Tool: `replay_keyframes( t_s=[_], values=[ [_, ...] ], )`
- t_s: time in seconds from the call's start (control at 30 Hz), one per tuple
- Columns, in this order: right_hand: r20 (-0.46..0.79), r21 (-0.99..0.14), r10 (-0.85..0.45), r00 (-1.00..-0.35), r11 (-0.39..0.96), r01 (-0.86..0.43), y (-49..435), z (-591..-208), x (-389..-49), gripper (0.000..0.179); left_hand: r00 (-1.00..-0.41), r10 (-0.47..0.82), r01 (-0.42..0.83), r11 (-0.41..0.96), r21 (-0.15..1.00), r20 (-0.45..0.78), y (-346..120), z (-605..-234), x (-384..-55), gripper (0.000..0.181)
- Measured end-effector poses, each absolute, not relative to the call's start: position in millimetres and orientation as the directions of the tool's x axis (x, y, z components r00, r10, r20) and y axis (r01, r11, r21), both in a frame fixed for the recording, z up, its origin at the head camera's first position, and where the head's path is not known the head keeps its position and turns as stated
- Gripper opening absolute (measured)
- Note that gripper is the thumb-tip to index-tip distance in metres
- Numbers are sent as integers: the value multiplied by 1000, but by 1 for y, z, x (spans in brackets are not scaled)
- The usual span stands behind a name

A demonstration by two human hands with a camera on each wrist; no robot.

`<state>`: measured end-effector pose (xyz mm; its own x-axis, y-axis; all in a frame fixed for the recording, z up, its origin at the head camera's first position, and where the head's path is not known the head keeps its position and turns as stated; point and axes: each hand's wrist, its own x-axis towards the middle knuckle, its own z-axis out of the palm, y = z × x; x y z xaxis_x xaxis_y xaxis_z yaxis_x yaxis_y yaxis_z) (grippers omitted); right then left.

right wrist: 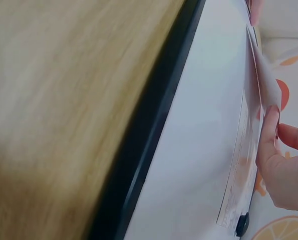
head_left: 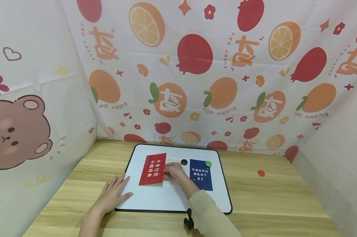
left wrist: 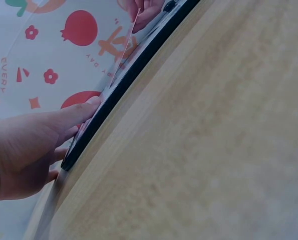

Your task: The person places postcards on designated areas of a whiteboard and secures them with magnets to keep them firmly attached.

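Note:
My right hand point(head_left: 176, 172) pinches the right edge of a red card point(head_left: 151, 168) with white lettering. In the right wrist view, thumb and fingers hold the raised edge of this card point(right wrist: 267, 80), tilted up off the whiteboard point(head_left: 149, 199). Under it lies a pale printed sheet point(right wrist: 233, 167), partly hidden, with a round black magnet point(head_left: 184, 162) near its upper right. My left hand point(head_left: 111, 195) rests on the board's left side, fingers spread; its thumb point(left wrist: 83, 111) touches the board near the black frame. A blue card point(head_left: 201, 181) lies to the right under a green magnet point(head_left: 208, 163).
The black-framed whiteboard lies on a wood-grain table point(head_left: 264, 200). A red magnet point(head_left: 261, 172) sits on the table to the right of the board. A fruit-print cloth point(head_left: 196, 82) hangs behind, and a bear-print cloth point(head_left: 18, 131) stands at the left.

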<state>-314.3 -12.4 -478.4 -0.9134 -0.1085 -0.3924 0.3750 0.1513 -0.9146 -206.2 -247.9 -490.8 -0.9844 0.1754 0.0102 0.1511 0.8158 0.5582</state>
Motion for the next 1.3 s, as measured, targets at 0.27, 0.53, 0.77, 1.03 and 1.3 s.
replay_keyframes(
  t_s=[0.27, 0.53, 0.77, 1.03, 1.3],
  values=[
    [-382, -921, -99, -919, 123, 370, -21, -479, -312, 17, -983, 179, 166, 806, 568, 33, -250, -493, -207, 71],
    [-339, -921, -57, -939, 225, 319, -26, -478, -310, 11, -983, 178, 171, 811, 560, 43, -250, -493, -206, 71],
    [-315, -907, -22, -949, 301, 294, -30, -481, -309, 9, -983, 179, 170, 805, 568, 41, -249, -491, -205, 71],
    [-319, -893, -1, -948, 335, 300, -33, -482, -309, 9, -984, 176, 164, 811, 562, 33, -248, -490, -205, 71],
    [-313, -895, -6, -950, 335, 293, -33, -482, -309, 9, -984, 174, 162, 808, 566, 33, -248, -489, -204, 70]
  ],
)
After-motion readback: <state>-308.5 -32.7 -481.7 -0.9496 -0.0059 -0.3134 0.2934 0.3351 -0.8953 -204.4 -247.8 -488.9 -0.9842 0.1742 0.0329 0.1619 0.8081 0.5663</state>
